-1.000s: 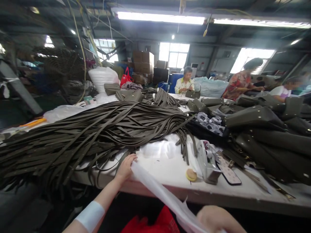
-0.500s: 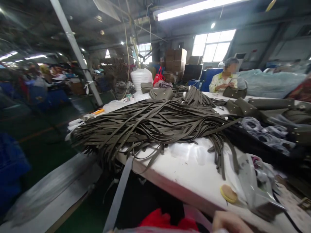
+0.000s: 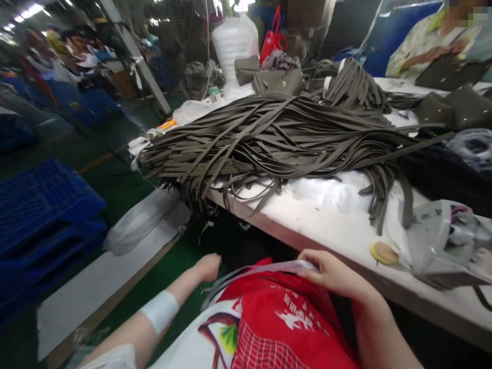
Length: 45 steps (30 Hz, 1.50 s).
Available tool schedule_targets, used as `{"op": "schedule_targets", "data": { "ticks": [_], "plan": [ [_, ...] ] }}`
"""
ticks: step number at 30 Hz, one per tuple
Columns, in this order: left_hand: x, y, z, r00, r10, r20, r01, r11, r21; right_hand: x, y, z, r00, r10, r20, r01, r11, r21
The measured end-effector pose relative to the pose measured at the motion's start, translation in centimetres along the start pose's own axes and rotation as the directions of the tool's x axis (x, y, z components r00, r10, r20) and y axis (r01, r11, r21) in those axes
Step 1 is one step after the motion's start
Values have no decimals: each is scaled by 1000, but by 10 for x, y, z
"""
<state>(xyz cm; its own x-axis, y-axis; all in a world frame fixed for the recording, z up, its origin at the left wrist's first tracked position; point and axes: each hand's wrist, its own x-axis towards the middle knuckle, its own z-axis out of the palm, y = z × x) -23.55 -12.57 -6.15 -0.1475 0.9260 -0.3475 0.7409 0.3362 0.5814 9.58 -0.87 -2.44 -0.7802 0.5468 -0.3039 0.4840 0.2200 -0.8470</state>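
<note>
My right hand (image 3: 326, 271) is closed, its thumb and fingers pinching one end of a translucent plastic strip (image 3: 274, 266) in front of the red apron (image 3: 277, 307). The strip runs left across the top of the apron. My left hand (image 3: 209, 267) is a loose fist near the strip's left part, over the dark gap below the table. Whatever its fingers may hold is hidden. A pale band wraps the left forearm. Beyond both hands, a large heap of dark olive straps (image 3: 269, 138) lies across the white table (image 3: 288, 210), some ends hanging over its front edge.
A yellow-rimmed round pad (image 3: 384, 253) and a clear plastic container (image 3: 434, 230) lie on the table's right. Blue pallets (image 3: 46, 205) stack on the left floor beside a white board (image 3: 100, 277). A co-worker (image 3: 426, 46) handles an olive bag at the far right.
My view has tilted down, bringing both hands, my forearms and the apron into sight. The translucent strip that ran up to the table edge now lies across my front.
</note>
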Motion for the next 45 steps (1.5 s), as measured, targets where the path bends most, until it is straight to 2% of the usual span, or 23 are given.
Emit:
{"op": "schedule_targets", "data": {
  "ticks": [2,3,4,5,6,7,8,11,13,16,19,24,29,32,35,38,40,43,45],
  "plan": [
    [22,23,4,981,116,159,-104,992,-77,-2,-4,-1,1000,-3,-22,3,1000,-8],
    [33,40,7,942,211,263,-173,971,-163,-3,-6,0,999,-5,-36,5,1000,-8],
    [43,58,12,875,322,362,-236,936,-262,-4,-9,1,999,-5,-51,5,1000,-5],
    [51,77,17,785,421,454,-271,893,-359,-6,-11,1,998,-2,-65,2,1000,2],
    [56,94,22,705,475,526,-284,869,-405,-8,-13,1,997,5,-79,-4,1000,10],
    [59,109,27,632,497,594,-274,861,-428,-12,-14,0,995,15,-95,-13,1000,18],
    [60,121,31,585,482,653,-256,873,-416,-16,-13,-2,993,28,-111,-26,999,23],
    [63,134,33,505,418,756,-178,907,-382,-37,-4,-11,988,80,-133,-75,996,43],
    [67,130,28,499,418,759,-144,904,-403,-52,7,-17,988,114,-107,-103,989,104],
    [73,116,18,545,411,731,-135,904,-407,-67,28,-21,986,145,-79,-116,948,296],
    [74,103,9,587,380,715,-146,918,-368,-71,46,-21,976,198,-91,-136,880,455],
    [68,87,4,633,307,710,-136,948,-288,-64,59,-20,973,228,27,-210,839,503],
    [72,64,7,614,216,759,-90,975,-204,-67,60,-22,969,224,101,-245,894,376],
    [79,58,10,557,196,807,-106,980,-166,-69,57,-22,969,229,96,-248,924,290],
    [85,74,19,524,315,791,-278,941,-191,-61,47,-21,974,209,84,-222,956,192],
    [87,110,39,501,488,714,-458,850,-260,-44,28,-18,982,163,90,-168,985,44],
    [85,136,55,475,572,669,-511,798,-319,-33,14,-17,987,144,66,-140,988,-67],
    [79,160,71,433,592,680,-439,797,-415,-28,2,-22,990,137,-45,-142,978,-154],
    [78,163,73,431,580,692,-310,815,-490,-34,4,-30,969,120,-216,-149,981,-125]
  ]
}}
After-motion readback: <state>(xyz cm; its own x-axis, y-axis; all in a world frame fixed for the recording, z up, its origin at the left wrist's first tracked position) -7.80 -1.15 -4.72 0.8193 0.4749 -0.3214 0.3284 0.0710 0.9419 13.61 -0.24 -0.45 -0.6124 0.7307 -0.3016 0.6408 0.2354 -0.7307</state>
